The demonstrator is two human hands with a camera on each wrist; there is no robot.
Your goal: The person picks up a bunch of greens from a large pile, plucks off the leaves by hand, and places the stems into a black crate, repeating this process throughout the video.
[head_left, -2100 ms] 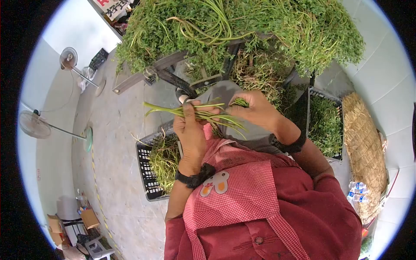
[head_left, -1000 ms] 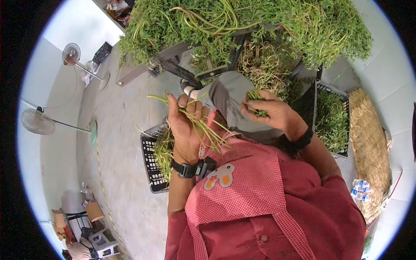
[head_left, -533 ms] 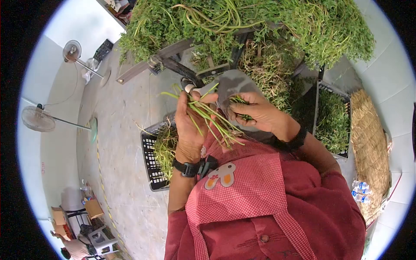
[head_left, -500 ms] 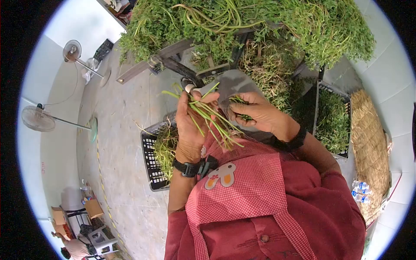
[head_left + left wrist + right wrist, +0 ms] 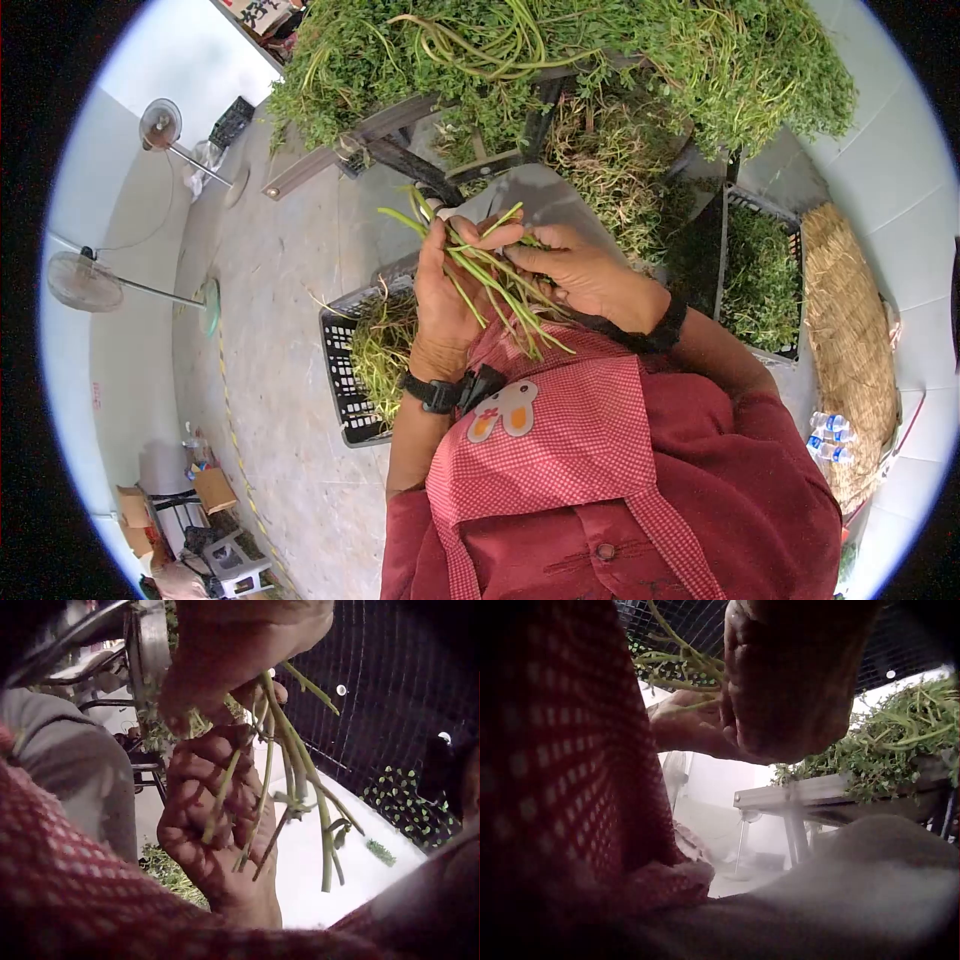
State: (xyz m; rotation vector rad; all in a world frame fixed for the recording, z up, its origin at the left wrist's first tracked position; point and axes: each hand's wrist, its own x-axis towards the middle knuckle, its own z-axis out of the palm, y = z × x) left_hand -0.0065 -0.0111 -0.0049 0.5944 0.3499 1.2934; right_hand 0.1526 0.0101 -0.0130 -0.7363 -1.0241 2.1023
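Observation:
A loose bunch of slim green stems (image 5: 515, 305) lies across my left hand (image 5: 443, 295), which holds it between thumb and fingers in front of the apron. Its lower ends fan out toward the apron (image 5: 550, 430). Close against the bunch is my right hand (image 5: 605, 285), thumb and fingertips at the stems, with a small green bundle mostly hidden inside its curled fingers. In the left wrist view, the stems (image 5: 296, 757) hang from the left hand (image 5: 247, 645) before the right hand's folded fingers (image 5: 214, 799). The right wrist view shows stem ends (image 5: 686, 667) beside the right hand (image 5: 791, 682).
A heap of leafy greens (image 5: 640, 60) covers the table ahead, above a pile of stalks (image 5: 620, 170). Black crates with greens stand at left (image 5: 345, 390) and right (image 5: 765, 270). Further right are a straw roll (image 5: 850, 350) and water bottles (image 5: 830, 437); fans (image 5: 85, 280) stand left.
My right hand, apart from the stems a second ago, has moved left to meet them, and its green bundle is now mostly hidden. My left hand has shifted slightly right with the stems.

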